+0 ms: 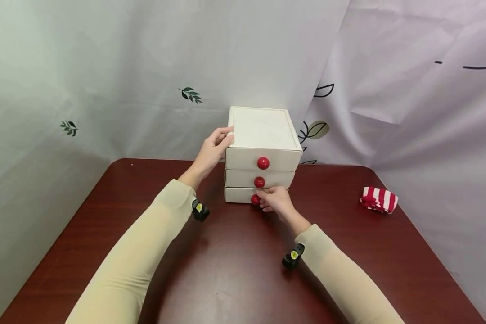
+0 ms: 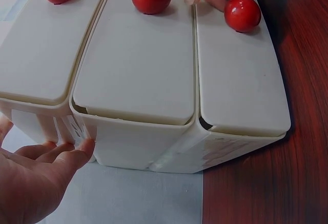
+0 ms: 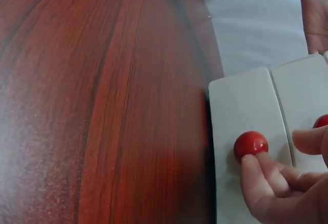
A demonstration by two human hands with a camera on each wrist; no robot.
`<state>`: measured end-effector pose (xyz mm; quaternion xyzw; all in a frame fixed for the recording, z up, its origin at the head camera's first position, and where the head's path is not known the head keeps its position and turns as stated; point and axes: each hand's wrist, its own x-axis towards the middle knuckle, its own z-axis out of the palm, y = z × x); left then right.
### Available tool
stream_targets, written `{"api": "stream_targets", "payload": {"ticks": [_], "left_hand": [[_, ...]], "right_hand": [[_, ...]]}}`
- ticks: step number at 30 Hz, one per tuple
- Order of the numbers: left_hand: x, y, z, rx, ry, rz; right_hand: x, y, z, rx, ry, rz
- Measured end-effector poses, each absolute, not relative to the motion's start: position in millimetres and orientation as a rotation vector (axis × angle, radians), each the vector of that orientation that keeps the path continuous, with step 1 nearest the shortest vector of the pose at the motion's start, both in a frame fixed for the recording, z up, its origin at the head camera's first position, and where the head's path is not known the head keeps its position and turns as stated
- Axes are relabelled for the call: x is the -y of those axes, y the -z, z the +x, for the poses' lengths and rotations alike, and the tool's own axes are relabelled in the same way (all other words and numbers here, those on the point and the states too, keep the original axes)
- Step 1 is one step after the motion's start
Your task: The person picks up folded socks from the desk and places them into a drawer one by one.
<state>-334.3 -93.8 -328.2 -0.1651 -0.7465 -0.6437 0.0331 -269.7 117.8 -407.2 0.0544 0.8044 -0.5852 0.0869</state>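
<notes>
A white three-drawer cabinet [image 1: 264, 128] has a round red knob on each drawer. My left hand [image 1: 212, 153] rests against its upper left side, the fingertips at the top edge. In the left wrist view that hand [image 2: 38, 175] touches the side wall with spread fingers. My right hand [image 1: 277, 201] is at the bottom drawer [image 1: 236, 195]. Seen from the right wrist, its fingertips [image 3: 250, 165] are right at the bottom red knob [image 3: 251, 145], while the thumb [image 3: 307, 141] stands apart from it. All the drawers sit pushed in.
On the right of the dark red wooden table [image 1: 227, 270] lies a rolled red-and-white striped cloth [image 1: 379, 200]. A pale curtain [image 1: 146, 67] with leaf prints hangs close behind the cabinet and along both sides.
</notes>
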Motion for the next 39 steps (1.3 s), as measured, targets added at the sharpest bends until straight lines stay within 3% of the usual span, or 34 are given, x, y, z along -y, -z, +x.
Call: {"api": "stream_targets", "payload": {"ticks": [10, 16, 39], "left_hand": [[90.1, 332.3, -335.3, 2.314, 2.009, -0.512], [84.2, 312.0, -313.3, 2.342, 1.987, -0.543], [94.7, 317.9, -323.4, 2.297, 2.017, -0.526]], "right_hand": [[-117.6, 421.6, -267.8, -2.176, 1.731, 0.293], [-119.0, 425.5, -269.1, -2.096, 1.799, 0.321], [-120.8, 429.3, -226.6, -2.066, 1.743, 0.149]]}}
